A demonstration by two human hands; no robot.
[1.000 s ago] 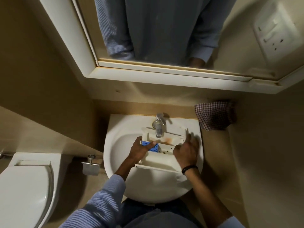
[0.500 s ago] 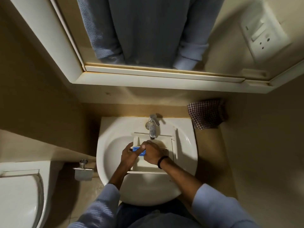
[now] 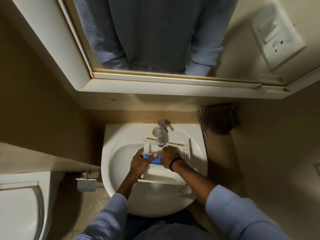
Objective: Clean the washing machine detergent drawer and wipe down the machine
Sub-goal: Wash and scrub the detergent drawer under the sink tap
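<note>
**Washbasin, seen from above: contents and hands**

1. Toilet point(image 3: 17, 210): white, lid down, at the far left edge, partly out of frame.
2. Roll holder point(image 3: 86, 181): metal, on the wall between the toilet and the sink.
3. Sink point(image 3: 152, 201): white, rounded, set against the back wall. It holds the drawer.
4. My left hand point(image 3: 140, 163): it grasps the drawer at its left side. The fingers are curled over the left wall and the thumb is laid flat across the blue insert.
5. Blue insert point(image 3: 156, 161): a small blue piece seated in the left part of the drawer, partly covered by my thumb.
6. Drawer point(image 3: 161, 174): white plastic, lying in the sink with its front panel nearest me and its far end under the tap.
7. Tap point(image 3: 160, 135): chrome, at the middle of the sink's back edge, with the spout over the drawer.
8. My right hand point(image 3: 170, 156): back upward, fingers curled down into the drawer just right of the blue insert. I cannot tell whether it is holding anything. There is a black wristband point(image 3: 175, 163) at the wrist.
9. Checked cloth point(image 3: 216, 120): red and white, bunched on the ledge just right of the sink's back corner.
10. Mirror point(image 3: 155, 32): white-framed, above the sink.
11. Switch plate point(image 3: 277, 37): white, at the upper right.
</note>
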